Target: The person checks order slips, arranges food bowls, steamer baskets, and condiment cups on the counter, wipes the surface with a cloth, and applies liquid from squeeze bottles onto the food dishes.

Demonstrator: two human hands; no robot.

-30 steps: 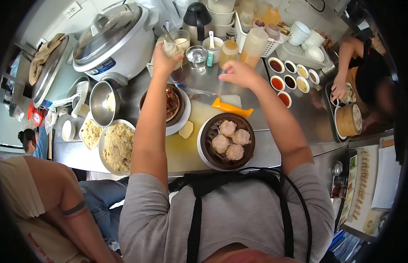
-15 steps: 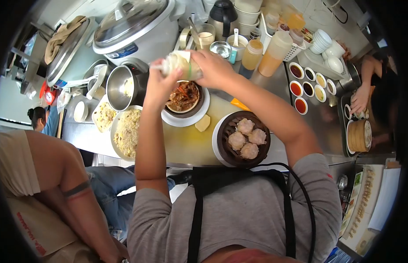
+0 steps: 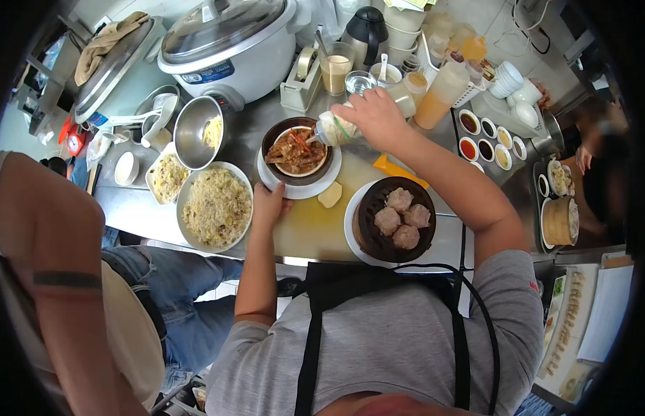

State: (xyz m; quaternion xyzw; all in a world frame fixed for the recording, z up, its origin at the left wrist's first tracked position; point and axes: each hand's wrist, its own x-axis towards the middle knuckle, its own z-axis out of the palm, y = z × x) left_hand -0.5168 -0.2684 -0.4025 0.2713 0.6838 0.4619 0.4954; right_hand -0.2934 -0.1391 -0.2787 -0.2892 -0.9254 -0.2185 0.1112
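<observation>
My right hand point(image 3: 375, 114) is wrapped around a squeeze bottle point(image 3: 341, 127) with pale contents and a green band. The bottle lies nearly sideways, its nozzle pointing left over the bowl of chicken feet in sauce point(image 3: 295, 149). That bowl sits in a dark round steamer on a white plate point(image 3: 310, 190). My left hand point(image 3: 270, 202) grips the near left rim of this plate. Just right of the plate is a yellowish flat piece point(image 3: 330, 195). Nearer me, a dark steamer point(image 3: 369, 237) holds several dumplings on another white plate.
Fried rice fills a plate point(image 3: 215, 206) on the left, beside a metal bowl point(image 3: 191, 139). A large rice cooker point(image 3: 229, 59) stands behind. Sauce bottles point(image 3: 442, 93) and small sauce dishes point(image 3: 468, 148) are to the right. A co-worker's arm point(image 3: 62, 277) is close on my left.
My left hand has left the bottle and moved down to the plate's rim. The bottle, now in my right hand alone, has its nozzle over the bowl. The co-worker at left has shifted.
</observation>
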